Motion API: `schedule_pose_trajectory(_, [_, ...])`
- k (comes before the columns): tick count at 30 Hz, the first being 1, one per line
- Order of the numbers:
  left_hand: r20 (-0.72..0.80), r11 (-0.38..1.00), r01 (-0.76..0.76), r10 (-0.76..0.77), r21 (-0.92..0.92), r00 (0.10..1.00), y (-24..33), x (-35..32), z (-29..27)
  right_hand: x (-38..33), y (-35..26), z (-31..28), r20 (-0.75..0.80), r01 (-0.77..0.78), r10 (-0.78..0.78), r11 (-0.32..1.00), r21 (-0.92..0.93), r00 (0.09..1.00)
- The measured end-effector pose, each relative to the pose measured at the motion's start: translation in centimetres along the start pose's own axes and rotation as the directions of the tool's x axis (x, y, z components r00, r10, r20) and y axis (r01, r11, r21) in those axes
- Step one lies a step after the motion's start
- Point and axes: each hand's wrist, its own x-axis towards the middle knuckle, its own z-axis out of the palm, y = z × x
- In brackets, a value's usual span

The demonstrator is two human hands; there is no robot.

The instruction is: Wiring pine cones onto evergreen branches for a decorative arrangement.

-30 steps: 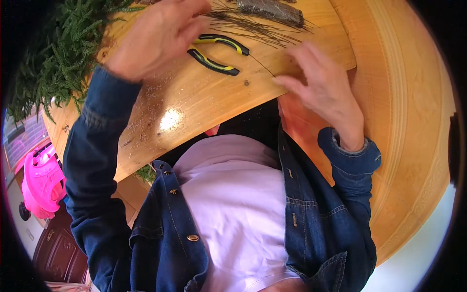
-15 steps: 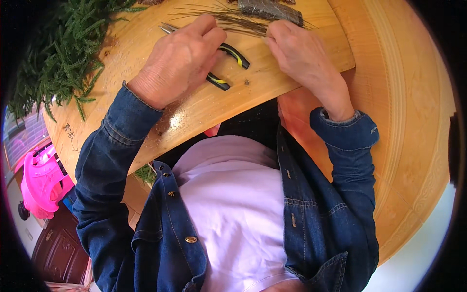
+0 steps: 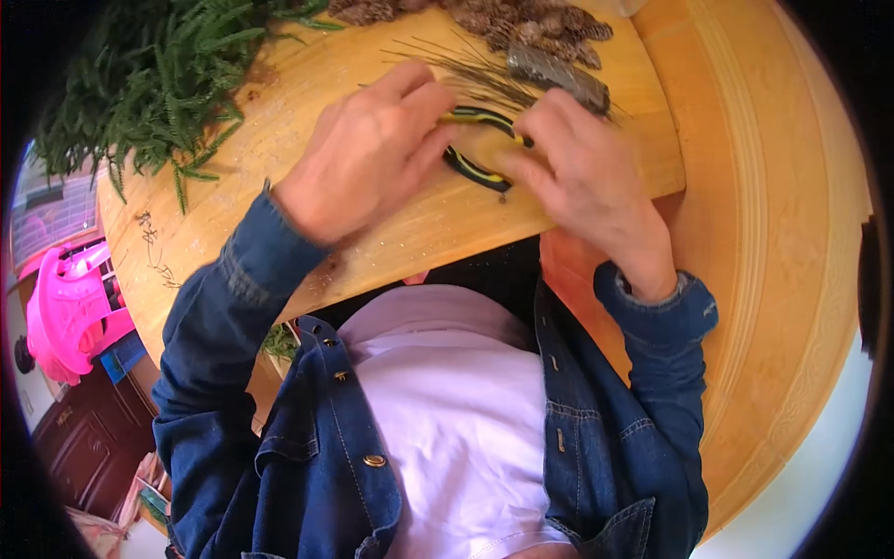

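Observation:
My left hand point(image 3: 380, 149) is over the wooden table with its fingers pinched together. Whatever it pinches is hidden or too thin to make out. Pliers point(image 3: 484, 179) with black and yellow handles lie beneath and beside it, their jaws covered by the hand. My right hand point(image 3: 596, 168) hovers by the handle ends, its thumb and fingers smeared by motion. Whether it touches the handles or holds anything is unclear. Just beyond the hands is a loose bundle of thin dark wires point(image 3: 480, 79), beside a grey wrapped block point(image 3: 559, 79).
Green artificial fir branches point(image 3: 154, 102) are heaped at the far left of the wooden table point(image 3: 391, 242). Brown pine cones point(image 3: 531, 28) lie along its far side. A pink plastic object point(image 3: 70, 312) stands off the table's left edge.
My right hand has come leftward and nearer, toward the plier handles. The view has shifted, showing more pine cones at the far side. My left hand stays pinched over the pliers.

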Motion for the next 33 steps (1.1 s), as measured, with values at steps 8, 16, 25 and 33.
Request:
schedule_pose_trajectory(8, [0.066,0.985,-0.005,0.016,-0.171,0.998,2.1,-2.6,-1.8,1.2,-1.2,1.0,0.169,0.022,-0.003,0.993,-0.114,0.986])
schedule_pose_trajectory(16, [0.107,0.979,0.11,-0.093,-0.17,0.99,0.6,-4.9,-2.6,-0.3,0.5,1.0,0.016,0.013,-0.012,0.998,-0.058,1.0])
schedule_pose_trajectory(25, [0.097,0.982,0.089,-0.074,-0.165,0.993,0.6,-5.4,-1.9,2.8,2.6,0.6,0.229,0.148,-0.018,0.813,-0.563,0.973])
schedule_pose_trajectory(33, [0.087,0.979,0.091,-0.076,-0.184,0.993,0.2,-6.0,-1.7,2.8,2.0,0.2,0.261,0.144,0.018,0.794,-0.59,0.965])
